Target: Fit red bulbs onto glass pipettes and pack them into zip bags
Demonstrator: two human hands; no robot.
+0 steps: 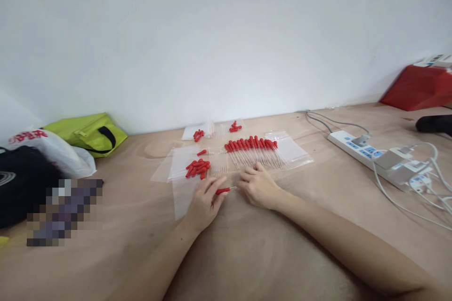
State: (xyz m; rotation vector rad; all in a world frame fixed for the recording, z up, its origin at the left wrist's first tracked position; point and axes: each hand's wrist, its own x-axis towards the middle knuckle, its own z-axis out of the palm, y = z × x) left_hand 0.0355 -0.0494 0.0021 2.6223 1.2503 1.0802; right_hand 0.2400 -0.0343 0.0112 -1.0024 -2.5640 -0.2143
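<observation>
Near the table's middle, my left hand (pixel 208 197) is closed on a red rubber dropper bulb (pixel 222 191). A thin clear tube reaches from the bulb toward my right hand (pixel 259 186), whose fingers are closed round the tube's other end. Just behind my hands, a row of droppers (pixel 251 144) lies side by side, red bulbs away from me. Loose red bulbs (pixel 197 168) are heaped on a clear plastic bag (pixel 181 197) to the left. Several bare clear tubes (pixel 219 169) lie beside that heap, and a single bulb (pixel 201 152) sits behind it.
Two smaller groups of red bulbs (pixel 198 135) lie near the wall. A zip bag (pixel 300 150) is right of the droppers. Further right is a power strip (pixel 353 146) with chargers and trailing cables. Bags, one lime green (pixel 88 131), stand at the left.
</observation>
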